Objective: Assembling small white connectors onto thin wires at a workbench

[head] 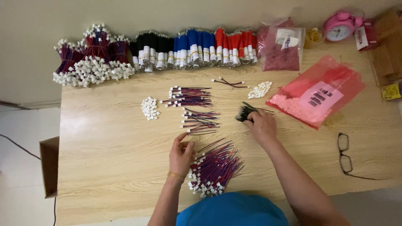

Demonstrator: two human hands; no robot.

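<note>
My left hand (181,154) rests on the wooden table (113,150) beside a big loose pile of red and blue wires with white connectors (213,167); its fingers are apart and touch the pile's left edge. My right hand (261,124) reaches forward, fingers closed on a small bundle of black wires (245,111). Between the hands and the back lie two smaller groups of finished red-blue wires (188,96) (200,120), a heap of white connectors (149,108) and another white heap (260,89).
Bundled wire packs (167,50) in purple, black, blue and red line the back edge. A red plastic bag (318,96) and a clear bag of red parts (281,49) lie right. Pink alarm clock (340,26), black glasses (346,152), cardboard box (49,165) at left.
</note>
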